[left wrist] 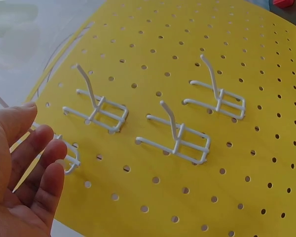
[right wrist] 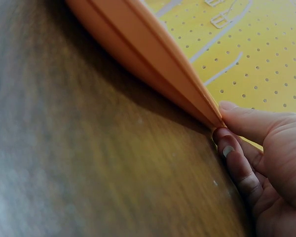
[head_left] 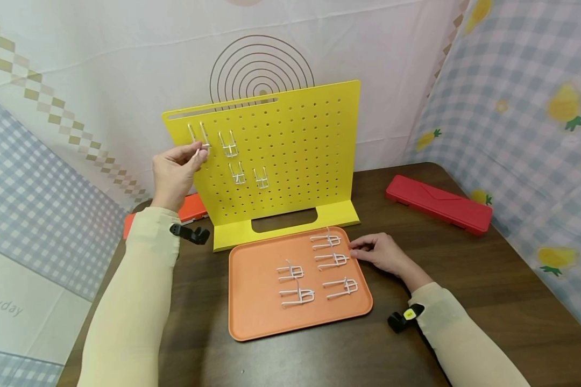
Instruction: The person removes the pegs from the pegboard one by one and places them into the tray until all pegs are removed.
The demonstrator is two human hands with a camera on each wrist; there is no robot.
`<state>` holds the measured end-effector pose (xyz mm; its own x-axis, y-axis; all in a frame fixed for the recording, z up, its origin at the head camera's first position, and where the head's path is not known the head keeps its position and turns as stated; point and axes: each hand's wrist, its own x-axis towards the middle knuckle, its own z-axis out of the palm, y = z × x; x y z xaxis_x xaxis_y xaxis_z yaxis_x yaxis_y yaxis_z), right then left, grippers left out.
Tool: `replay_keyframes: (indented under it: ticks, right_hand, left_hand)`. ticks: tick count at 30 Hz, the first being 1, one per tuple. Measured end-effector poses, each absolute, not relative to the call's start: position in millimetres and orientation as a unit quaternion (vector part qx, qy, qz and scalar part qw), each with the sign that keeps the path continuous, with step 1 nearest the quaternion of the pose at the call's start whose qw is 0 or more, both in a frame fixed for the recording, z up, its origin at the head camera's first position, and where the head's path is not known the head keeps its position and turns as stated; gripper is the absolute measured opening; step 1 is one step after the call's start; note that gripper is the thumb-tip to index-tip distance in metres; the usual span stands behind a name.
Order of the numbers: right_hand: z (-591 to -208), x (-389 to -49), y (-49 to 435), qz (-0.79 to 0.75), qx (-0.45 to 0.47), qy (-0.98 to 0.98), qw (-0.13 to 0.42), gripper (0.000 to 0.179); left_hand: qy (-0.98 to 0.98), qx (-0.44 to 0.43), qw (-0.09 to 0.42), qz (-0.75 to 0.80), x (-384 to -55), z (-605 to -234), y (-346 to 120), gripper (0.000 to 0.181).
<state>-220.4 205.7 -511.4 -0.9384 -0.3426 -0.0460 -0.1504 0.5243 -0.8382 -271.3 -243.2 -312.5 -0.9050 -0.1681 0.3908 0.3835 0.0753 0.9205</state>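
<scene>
My left hand point(head_left: 176, 174) pinches a white wire pegboard hook point(head_left: 204, 146) at the upper left of the yellow pegboard point(head_left: 295, 156). In the left wrist view, the thumb and fingers hide much of this hook point(left wrist: 71, 160), its end loop showing past the fingertips. Three more hooks hang to its right, one point(head_left: 229, 145) beside it and two point(head_left: 237, 173) lower down. My right hand point(head_left: 382, 253) pinches the right rim of an orange tray point(head_left: 252, 317), thumb on top and fingers beneath. Several matching hooks point(head_left: 297, 294) lie on the tray's right half.
A red case point(head_left: 438, 204) lies on the dark wooden table point(head_left: 465, 269) at the right. Behind the pegboard's left side, an orange-red case point(head_left: 193, 207) is partly hidden. Patterned cloth walls point(head_left: 126, 64) close in the back and sides.
</scene>
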Motion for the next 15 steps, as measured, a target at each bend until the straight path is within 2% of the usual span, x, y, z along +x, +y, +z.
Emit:
replay_keyframes:
  ticks: [15]
  right_hand:
    - [-508.8,-220.0,205.4,-0.465,-0.143,0.867,0.107,0.025]
  left_hand:
    - [-0.700,-0.103,0.207,-0.676,-258.7,-305.9,-240.1,0.036]
